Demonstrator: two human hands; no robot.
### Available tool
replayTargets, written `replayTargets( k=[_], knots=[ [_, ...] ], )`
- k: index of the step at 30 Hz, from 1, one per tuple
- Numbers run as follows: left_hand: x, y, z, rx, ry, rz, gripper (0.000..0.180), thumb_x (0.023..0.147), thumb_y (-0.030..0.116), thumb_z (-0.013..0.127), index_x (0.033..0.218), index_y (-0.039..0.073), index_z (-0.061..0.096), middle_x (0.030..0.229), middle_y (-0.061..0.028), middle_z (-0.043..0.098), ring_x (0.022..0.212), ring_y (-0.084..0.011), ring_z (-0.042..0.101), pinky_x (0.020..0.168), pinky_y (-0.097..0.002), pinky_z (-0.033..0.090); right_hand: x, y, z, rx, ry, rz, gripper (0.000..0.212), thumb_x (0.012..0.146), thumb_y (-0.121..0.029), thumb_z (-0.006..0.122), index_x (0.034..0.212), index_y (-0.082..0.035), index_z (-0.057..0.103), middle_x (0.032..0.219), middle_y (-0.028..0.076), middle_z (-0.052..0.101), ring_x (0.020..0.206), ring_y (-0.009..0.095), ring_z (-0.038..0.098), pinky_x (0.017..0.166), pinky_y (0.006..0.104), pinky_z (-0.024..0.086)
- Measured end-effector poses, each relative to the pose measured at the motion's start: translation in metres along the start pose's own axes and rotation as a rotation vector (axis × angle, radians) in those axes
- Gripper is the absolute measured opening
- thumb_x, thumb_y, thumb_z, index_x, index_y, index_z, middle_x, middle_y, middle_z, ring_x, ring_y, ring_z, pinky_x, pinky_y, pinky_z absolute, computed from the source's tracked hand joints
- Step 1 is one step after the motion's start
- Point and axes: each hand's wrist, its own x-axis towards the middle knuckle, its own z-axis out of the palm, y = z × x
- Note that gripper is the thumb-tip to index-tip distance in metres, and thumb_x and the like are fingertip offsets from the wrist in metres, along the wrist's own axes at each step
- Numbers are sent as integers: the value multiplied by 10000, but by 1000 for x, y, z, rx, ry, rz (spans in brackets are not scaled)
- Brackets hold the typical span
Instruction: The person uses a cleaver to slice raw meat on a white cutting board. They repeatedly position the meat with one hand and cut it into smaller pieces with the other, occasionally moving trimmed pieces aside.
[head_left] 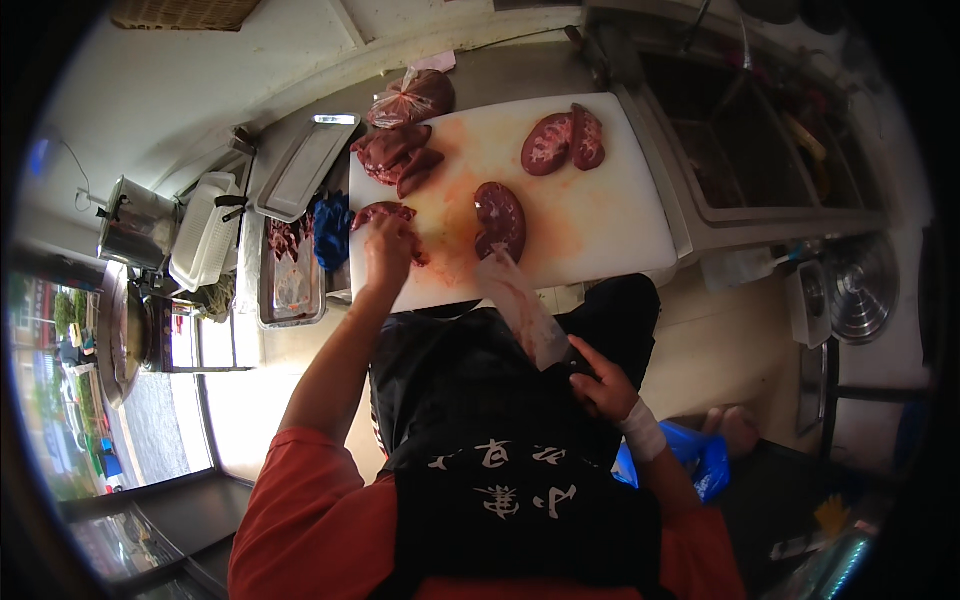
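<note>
My knife (pixel 523 312) has a broad, flat steel blade, smeared and dull. It lies at the near edge of the board, its long axis slanting from the handle at lower right to the blade end at upper left, which points at the kidney piece (pixel 505 220); I cannot tell whether they touch. My right hand (pixel 603 385) is wrapped around the dark handle. The kidney piece is smooth, glossy, brownish red and bean-shaped, its long axis running mostly away from me, its notch facing left. My left hand (pixel 388 248) has its fingers bent over a wet, ragged red meat piece (pixel 372 214); whether they grasp or only press, I cannot tell. Beneath is the stained white cutting board (pixel 610 225), with pale-marbled kidney pieces (pixel 547 146) far right and floppy dark meat (pixel 393 155) far left.
</note>
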Motion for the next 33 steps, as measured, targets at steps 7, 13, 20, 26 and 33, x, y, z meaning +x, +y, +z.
replayTargets(
  k=[7,13,20,26,33],
  knots=[
    [28,29,9,97,-126,217,274,848,153,797,1089,50,716,1157,-198,675,1138,-421,602,1009,-489,492,9,3,-5,-57,288,-206,724,1034,-109,581,1688,-147,274,701,-1,556,520,88,468,508,261,415],
    [55,90,87,-54,-199,89,573,754,276,886,1235,28,700,1230,-217,685,1119,-394,668,964,-455,549,30,11,-6,41,310,-167,731,1024,-156,594,1677,-127,267,724,18,573,506,94,497,478,264,433],
    [105,130,74,-166,-877,-56,413,781,238,863,1100,-3,760,891,-133,752,763,-253,708,722,-360,584,32,10,-9,148,243,-145,724,1036,-175,553,1671,-65,223,758,53,605,515,121,537,499,264,458],
    [79,185,35,-844,-801,-308,332,881,157,806,1116,-62,721,934,-135,750,785,-230,727,688,-334,587,23,-9,-5,258,384,-309,744,1043,-195,572,1672,-47,204,789,72,617,545,129,545,519,260,461],
    [27,153,38,-697,-614,-604,206,954,98,701,1097,-47,673,921,-155,738,790,-237,745,685,-337,607,20,-43,-17,144,367,-506,722,1052,-222,588,1655,-46,232,875,82,619,543,116,519,524,248,455]
  ],
)
